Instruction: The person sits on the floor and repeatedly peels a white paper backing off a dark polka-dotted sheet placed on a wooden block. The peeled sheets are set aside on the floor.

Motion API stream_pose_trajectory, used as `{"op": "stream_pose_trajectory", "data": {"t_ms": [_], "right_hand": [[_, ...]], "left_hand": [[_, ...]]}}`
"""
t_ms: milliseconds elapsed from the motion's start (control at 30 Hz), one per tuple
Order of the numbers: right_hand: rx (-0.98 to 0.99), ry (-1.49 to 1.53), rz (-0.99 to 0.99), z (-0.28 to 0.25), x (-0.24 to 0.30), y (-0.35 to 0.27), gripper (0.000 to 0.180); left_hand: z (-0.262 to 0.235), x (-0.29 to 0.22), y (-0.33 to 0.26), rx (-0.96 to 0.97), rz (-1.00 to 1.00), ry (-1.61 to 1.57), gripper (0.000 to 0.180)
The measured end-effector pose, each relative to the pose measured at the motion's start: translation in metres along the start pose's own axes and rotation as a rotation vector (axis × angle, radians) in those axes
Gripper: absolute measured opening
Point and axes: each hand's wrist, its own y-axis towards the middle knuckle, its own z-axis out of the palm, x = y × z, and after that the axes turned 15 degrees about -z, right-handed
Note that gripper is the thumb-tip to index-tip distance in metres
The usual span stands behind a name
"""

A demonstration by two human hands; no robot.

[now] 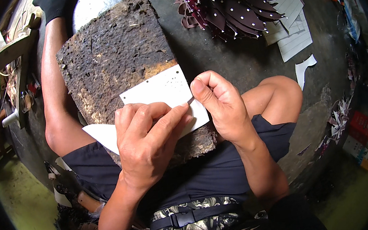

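Note:
A stiff white sheet (pixel 156 88) with small dark holes near its upper corners and a cluster of tiny specks lies on a rough, dark, worn block (pixel 112 50). My left hand (pixel 145 134) rests over the sheet with bent fingers, its index finger and thumb closed near the right side. Beside it, my right hand (pixel 221 104) pinches a small, thin dark piece (pixel 191 100) between thumb and index finger, against the sheet's right edge. What kind of piece it is cannot be made out. A pointed white flap (pixel 103 134) sticks out to the left beneath my left hand.
Dark polka-dotted cut pieces (pixel 237 6) are heaped on the floor at the top, by lined paper sheets (pixel 294 36). A white scrap (pixel 305 70) lies right of my knee. Wooden items (pixel 12 56) stand at the left; offcuts (pixel 339 119) lie far right.

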Motion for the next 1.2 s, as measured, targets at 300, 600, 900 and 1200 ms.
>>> {"op": "stream_pose_trajectory", "data": {"t_ms": [300,600,900,1200], "right_hand": [[-0.018,-0.071,0.026,-0.006,-0.007,0.005,0.032],[-0.054,-0.179,0.074,-0.013,-0.013,0.010,0.033],[-0.111,-0.324,0.070,-0.016,-0.020,0.017,0.037],[-0.140,-0.399,0.040,-0.021,-0.030,0.025,0.039]], "left_hand": [[0.002,0.000,0.001,-0.008,0.006,0.007,0.033],[0.000,0.000,0.002,0.004,0.010,0.015,0.033],[-0.003,0.003,0.005,0.041,0.039,0.014,0.037],[-0.007,0.007,0.008,0.079,0.048,0.018,0.037]]}}
